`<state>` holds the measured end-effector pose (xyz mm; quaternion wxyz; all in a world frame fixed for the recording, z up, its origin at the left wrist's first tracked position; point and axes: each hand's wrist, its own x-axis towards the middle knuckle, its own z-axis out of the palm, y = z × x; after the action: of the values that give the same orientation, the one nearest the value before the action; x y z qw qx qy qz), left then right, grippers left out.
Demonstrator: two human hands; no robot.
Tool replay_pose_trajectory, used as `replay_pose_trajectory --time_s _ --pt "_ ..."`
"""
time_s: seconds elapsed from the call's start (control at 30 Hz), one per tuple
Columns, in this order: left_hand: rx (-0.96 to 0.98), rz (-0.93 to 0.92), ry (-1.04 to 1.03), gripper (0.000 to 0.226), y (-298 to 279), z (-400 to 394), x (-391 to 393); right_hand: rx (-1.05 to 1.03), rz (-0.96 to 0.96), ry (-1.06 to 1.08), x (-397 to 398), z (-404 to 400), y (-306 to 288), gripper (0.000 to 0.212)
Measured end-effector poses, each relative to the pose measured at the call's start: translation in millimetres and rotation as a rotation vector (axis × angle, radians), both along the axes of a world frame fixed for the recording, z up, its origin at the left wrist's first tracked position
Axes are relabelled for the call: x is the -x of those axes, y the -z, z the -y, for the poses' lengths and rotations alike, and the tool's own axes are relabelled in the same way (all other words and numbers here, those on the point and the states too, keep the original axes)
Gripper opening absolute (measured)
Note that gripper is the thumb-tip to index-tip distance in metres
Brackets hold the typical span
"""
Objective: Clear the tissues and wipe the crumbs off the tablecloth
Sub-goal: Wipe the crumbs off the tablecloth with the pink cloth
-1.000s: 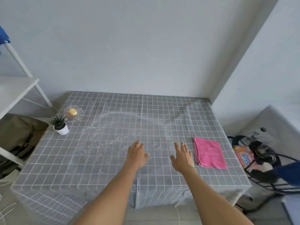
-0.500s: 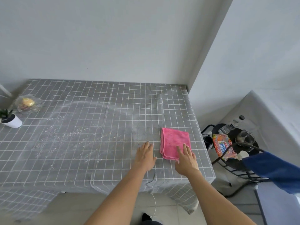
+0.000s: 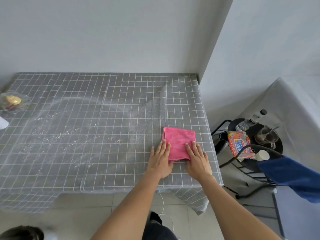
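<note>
Both hands flat on the pink cloth at the 4 o'clock corner of the table: left hand on its left edge, right hand on its near right corner. Fingers straight, pressing, no grip. Looks like the wipe step is just starting. Next: take up the cloth and sweep toward the crumbs at 9 o'clock on the tablecloth. No tissues visible. Glass dish at 10 o'clock: contents unclear. White object at the left edge is cut off.
</note>
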<state>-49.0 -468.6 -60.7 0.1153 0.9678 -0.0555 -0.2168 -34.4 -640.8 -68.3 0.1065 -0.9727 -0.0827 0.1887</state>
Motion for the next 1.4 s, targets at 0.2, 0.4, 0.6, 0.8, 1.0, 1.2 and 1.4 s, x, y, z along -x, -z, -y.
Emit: replay_pose_trajectory --time_s 0.2,0.4,0.6,0.8,1.0,1.2,1.4 --pt "-0.066 0.035 -0.097 0.079 3.7 11.9 -7.9 -0.058 0.031 0.013 -1.7 0.3 -2.2 0.063" --pt "-0.097 0.069 -0.088 0.072 -5.3 9.8 -17.1 -0.068 0.065 0.006 -10.2 -4.1 -15.2 0.056" --pt "-0.089 0.17 -0.137 0.069 -31.4 -26.6 -27.3 -0.066 0.137 -0.058 -32.4 -38.7 -42.3 0.054" --pt "0.005 0.263 -0.317 0.063 -59.3 -112.4 -26.3 -0.094 0.199 -0.225 -52.3 -125.3 -73.2 0.054" --pt "-0.024 0.293 -0.434 0.061 -75.2 -225.3 0.9 -0.149 0.213 -0.363 -43.1 -240.7 -84.0 0.052" --pt "-0.068 0.261 -0.422 0.052 -86.8 -343.5 33.3 -0.185 0.15 -0.395 -19.1 -358.2 -85.7 0.05" --pt "-0.087 0.231 -0.421 0.049 -95.3 -441.3 37.3 -0.154 0.118 -0.4 -16.8 -451.0 -88.8 0.051"
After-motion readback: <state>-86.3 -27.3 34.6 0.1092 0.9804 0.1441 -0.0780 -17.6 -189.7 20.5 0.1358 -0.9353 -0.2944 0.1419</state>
